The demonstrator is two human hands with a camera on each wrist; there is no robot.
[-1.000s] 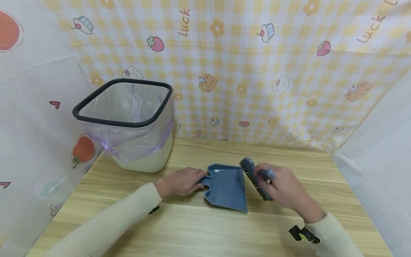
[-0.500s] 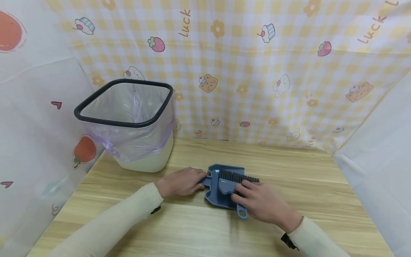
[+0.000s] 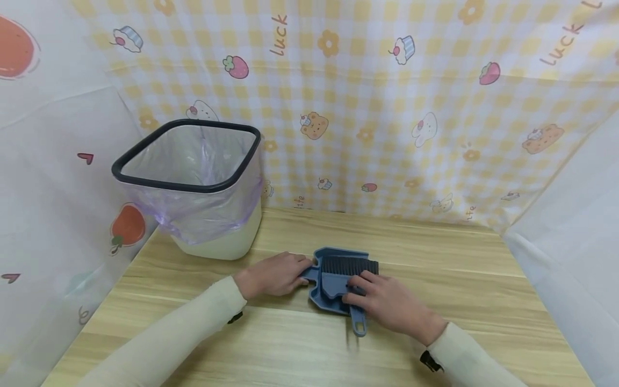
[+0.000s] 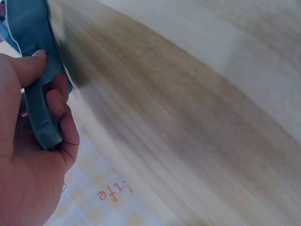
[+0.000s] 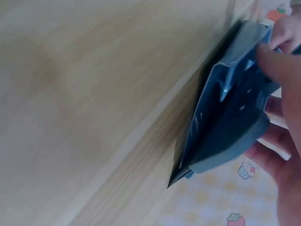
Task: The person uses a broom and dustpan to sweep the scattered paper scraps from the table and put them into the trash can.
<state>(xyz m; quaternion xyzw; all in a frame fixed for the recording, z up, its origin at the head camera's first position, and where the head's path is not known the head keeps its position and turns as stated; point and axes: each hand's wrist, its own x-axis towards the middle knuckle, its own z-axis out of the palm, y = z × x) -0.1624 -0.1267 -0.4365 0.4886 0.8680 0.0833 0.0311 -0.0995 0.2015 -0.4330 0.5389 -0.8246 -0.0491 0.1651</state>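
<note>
A blue-grey dustpan [image 3: 340, 251] lies on the wooden table in the head view, its handle to the left. My left hand [image 3: 275, 274] grips that handle, and the left wrist view shows thumb and fingers curled round the dustpan handle [image 4: 43, 125]. Over the pan lies a matching hand brush [image 3: 335, 283], dark bristles [image 3: 350, 265] toward the back, its looped handle end jutting past the pan's front side. My right hand [image 3: 394, 303] holds the brush by its handle, fingers bent over it. Much of the pan's inside is hidden under the brush.
A cream trash bin with a black rim [image 3: 186, 187] and a purple-tinted bag [image 3: 203, 212] stands at the back left of the table [image 3: 435, 252]. A yellow checked curtain [image 3: 367, 107] hangs behind, with white cloth [image 3: 580, 226] along the sides.
My right hand has moved the brush from the pan's right edge leftward onto the pan, turning its bristles to the back. The left hand and dustpan have stayed put.
</note>
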